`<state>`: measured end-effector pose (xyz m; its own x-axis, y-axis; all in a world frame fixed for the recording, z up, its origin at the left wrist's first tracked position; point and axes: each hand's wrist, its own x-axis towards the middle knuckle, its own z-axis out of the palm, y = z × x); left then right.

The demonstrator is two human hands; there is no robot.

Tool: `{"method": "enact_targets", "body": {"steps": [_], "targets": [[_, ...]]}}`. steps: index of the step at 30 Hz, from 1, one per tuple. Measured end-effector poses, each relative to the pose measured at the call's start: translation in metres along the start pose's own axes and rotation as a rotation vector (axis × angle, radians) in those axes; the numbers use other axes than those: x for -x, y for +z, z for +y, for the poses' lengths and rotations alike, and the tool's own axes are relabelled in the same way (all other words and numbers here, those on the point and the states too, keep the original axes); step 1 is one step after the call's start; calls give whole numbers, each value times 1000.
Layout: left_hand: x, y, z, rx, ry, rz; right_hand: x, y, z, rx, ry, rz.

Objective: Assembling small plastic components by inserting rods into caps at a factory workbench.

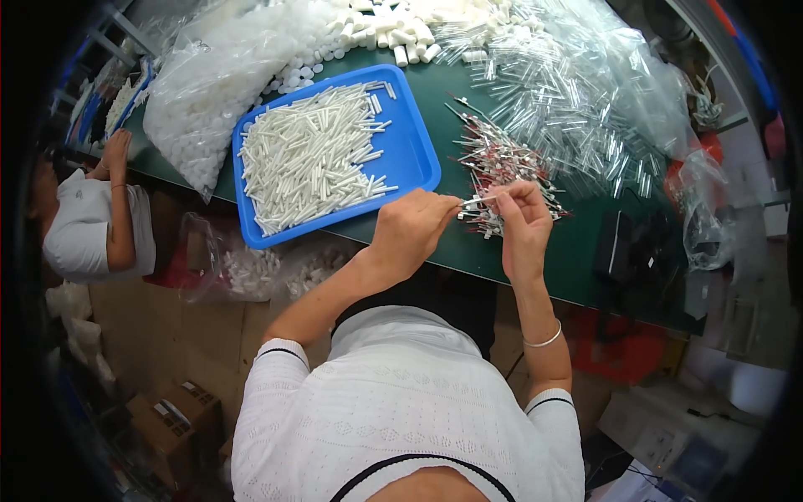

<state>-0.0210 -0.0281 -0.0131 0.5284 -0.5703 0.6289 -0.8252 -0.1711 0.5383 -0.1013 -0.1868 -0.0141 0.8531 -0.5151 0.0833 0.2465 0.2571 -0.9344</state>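
Close together over the table's front edge, my left hand (408, 233) and my right hand (525, 227) are both closed in a pinch. A thin pale stick-like piece (477, 201) spans the gap between their fingertips; its ends are hidden by the fingers. Just beyond my right hand lies a heap of small slim parts (506, 155) in red, white and silver. To the left of my left hand is a blue tray (414, 138), its left and middle portion covered by a pile of short white sticks (309, 159).
Clear tubes (577, 117) are heaped at the back right of the green table (452, 249). White cylinders (401, 33) and white discs (293, 79) lie behind the tray, beside a plastic bag (201, 92). A black box (615, 243) stands right. Another person (96, 222) is at far left.
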Motion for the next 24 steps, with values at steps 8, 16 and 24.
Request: {"method": "enact_targets", "body": {"steps": [8,16,24], "targets": [[-13,-36,-8,411,-369,-534,14,9,-9,1326,-856,-401],[-97,-92,-203,-469,-337,-139,21,-2,-4,841,-250,-273],[-107,-81,-303,-933,-250,-190,30,5,-2,788,-108,-217]]}}
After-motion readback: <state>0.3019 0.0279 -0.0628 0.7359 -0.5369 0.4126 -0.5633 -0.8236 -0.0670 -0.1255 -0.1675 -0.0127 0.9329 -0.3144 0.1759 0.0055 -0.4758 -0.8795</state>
